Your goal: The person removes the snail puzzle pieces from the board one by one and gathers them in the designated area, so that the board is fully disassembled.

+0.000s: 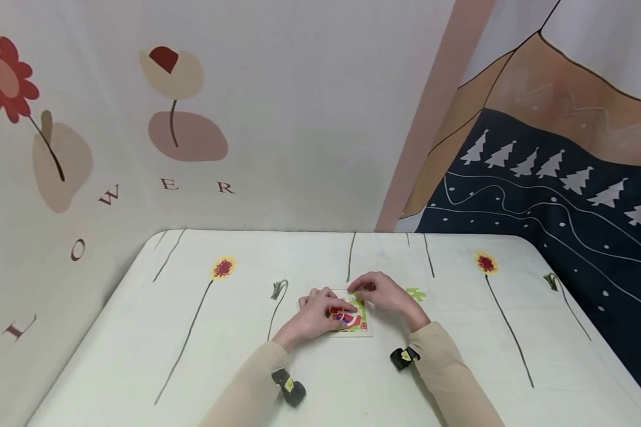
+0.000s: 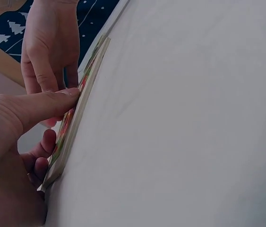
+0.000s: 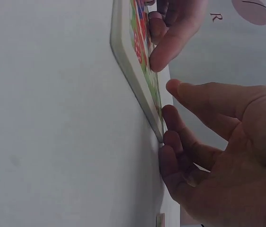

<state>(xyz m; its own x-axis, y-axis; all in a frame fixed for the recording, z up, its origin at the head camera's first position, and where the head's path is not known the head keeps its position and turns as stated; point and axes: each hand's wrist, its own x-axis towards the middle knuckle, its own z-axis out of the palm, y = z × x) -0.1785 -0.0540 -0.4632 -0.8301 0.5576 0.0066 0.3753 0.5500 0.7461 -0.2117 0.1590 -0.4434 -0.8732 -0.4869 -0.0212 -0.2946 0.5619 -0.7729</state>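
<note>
Beige cloth sleeves lead to hands at a flat, pale-edged board.

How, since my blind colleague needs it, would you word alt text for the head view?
A person's left hand rests on a small, colourful picture board on a white, flower-printed table, with the right hand at the board's far edge. A green piece lies to the right.
</note>
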